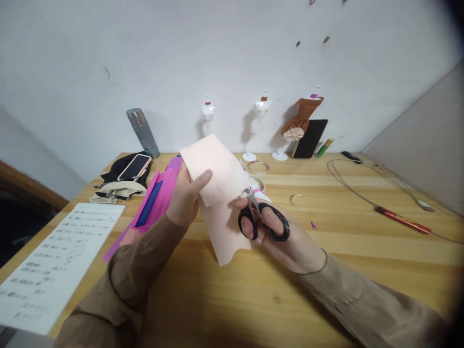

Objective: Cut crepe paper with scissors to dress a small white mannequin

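Observation:
My left hand is closed on a pale pink sheet, thumb on top, holding it up over the wooden table. My right hand has its fingers through the black handles of a pair of scissors. The blades point into the sheet's right edge and are mostly hidden behind the folded paper. The lower part of the sheet hangs down between my two hands.
Pink and blue sheets lie to the left, next to a printed page. A phone rests on dark cloth, near a grey bottle. Three small mannequins, a black tablet, tape rings and a cable lie at the back and right.

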Tool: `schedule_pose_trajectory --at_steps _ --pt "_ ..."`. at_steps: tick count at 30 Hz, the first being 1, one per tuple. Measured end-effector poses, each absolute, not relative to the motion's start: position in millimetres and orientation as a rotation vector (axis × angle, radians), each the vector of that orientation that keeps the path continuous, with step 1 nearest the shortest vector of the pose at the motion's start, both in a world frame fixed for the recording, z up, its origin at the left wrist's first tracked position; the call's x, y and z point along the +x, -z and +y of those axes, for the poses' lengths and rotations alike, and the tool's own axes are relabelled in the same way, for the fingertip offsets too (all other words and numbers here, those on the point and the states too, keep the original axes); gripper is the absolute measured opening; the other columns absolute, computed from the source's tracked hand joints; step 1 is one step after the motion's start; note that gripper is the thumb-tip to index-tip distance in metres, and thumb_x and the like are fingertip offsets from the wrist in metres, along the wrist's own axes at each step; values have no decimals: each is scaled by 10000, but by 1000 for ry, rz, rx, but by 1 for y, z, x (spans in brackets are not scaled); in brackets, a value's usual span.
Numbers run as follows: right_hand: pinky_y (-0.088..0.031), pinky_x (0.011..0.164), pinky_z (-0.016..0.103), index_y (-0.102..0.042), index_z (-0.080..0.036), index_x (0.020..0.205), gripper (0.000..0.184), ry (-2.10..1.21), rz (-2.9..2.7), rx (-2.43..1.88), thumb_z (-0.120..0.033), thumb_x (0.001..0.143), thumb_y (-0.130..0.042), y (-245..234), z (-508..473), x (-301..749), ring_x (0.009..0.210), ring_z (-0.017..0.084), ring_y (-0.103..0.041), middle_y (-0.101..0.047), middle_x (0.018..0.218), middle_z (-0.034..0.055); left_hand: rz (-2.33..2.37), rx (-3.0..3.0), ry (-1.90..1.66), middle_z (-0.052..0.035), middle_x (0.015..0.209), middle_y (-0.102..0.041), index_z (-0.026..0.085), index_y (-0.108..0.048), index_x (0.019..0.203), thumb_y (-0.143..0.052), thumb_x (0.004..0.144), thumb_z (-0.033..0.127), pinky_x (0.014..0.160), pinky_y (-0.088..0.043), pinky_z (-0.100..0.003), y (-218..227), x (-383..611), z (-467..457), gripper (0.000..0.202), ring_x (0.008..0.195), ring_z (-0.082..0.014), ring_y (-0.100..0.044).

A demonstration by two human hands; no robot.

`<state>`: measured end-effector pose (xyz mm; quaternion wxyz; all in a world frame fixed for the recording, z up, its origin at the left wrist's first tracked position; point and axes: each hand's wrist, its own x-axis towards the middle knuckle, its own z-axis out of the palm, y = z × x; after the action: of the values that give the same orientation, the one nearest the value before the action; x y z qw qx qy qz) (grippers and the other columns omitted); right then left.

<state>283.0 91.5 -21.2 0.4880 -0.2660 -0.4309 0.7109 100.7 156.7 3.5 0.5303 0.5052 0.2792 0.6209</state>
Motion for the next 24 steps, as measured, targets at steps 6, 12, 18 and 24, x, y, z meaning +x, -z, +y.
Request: schedule_pose_trajectory --at_steps 6,12,18,24 --pt "-333 504 241 -682 -147 1051 570 -1680 -1345 -832 -635 760 -727 16 98 291 558 110 -497 -623 650 27 798 1086 -1543 -160 1219 -689 139 -570 1249 -798 694 288 969 -520 -447 -3 81 178 618 1151 -333 -639" --pt "-388 534 273 -722 -186 980 313 -876 -1976 -1175 -457 839 -651 8 106 308 565 146 -525 -636 659 21 838 1013 -1482 -157 1175 -717 109 -639 1136 -778 686 231 987 -524 -454 -2 59 193 487 1113 -316 -665" --pt "-412 595 298 -701 -184 1191 386 76 -2164 -1370 -314 857 -559 6 108 321 664 200 -612 -709 789 67 872 929 -1372 -176 1092 -740 83 -671 1064 -735 692 199 985 -529 -471 3 61 195 395 1090 -335 -679" --pt "-362 597 314 -681 -149 1234 464 488 -2298 -1437 -243 805 -530 5 111 322 656 219 -588 -692 732 66 833 1147 -1381 -174 1236 -688 120 -614 1162 -801 662 276 962 -530 -459 3 70 188 556 1127 -341 -658"
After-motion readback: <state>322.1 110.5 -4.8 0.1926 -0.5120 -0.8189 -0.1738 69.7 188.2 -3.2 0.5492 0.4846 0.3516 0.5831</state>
